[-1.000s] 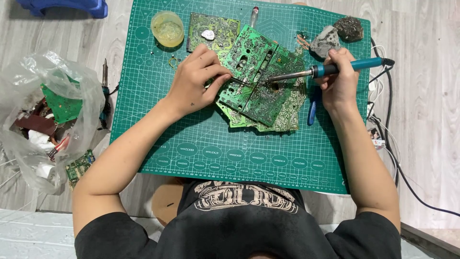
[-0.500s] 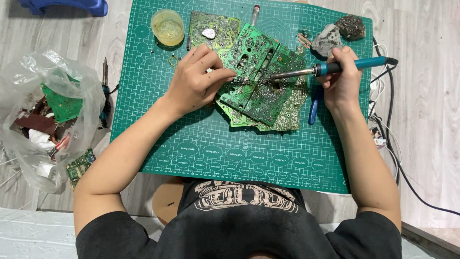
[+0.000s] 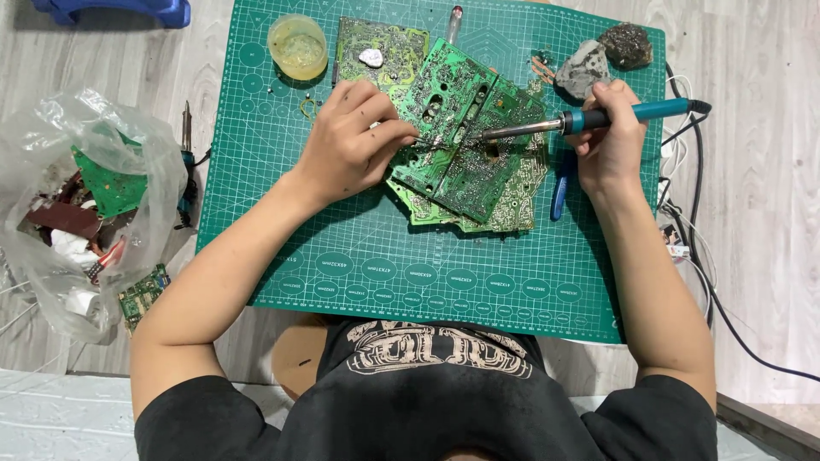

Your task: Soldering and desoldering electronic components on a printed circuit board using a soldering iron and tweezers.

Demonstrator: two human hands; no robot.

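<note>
A stack of green circuit boards [image 3: 465, 141] lies on a green cutting mat [image 3: 384, 265]. My left hand [image 3: 354, 141] rests on the left edge of the top board, fingers pinched on a thin solder wire [image 3: 427, 147] that runs toward the board's middle. My right hand [image 3: 611, 145] grips a soldering iron [image 3: 589, 119] with a teal handle. Its metal tip touches the top board near the wire's end.
A round yellow flux tub [image 3: 297, 44] and a screwdriver [image 3: 453, 21] lie at the mat's top. Two grey lumps [image 3: 606, 55] sit top right, blue-handled pliers [image 3: 559, 183] by my right hand. Left of the mat: a second iron [image 3: 184, 162] and a plastic bag [image 3: 81, 205] of board scraps. Cables [image 3: 692, 222] trail right.
My left hand has shifted slightly along the board's left edge, bringing the wire closer to the iron's tip. The iron has barely moved.
</note>
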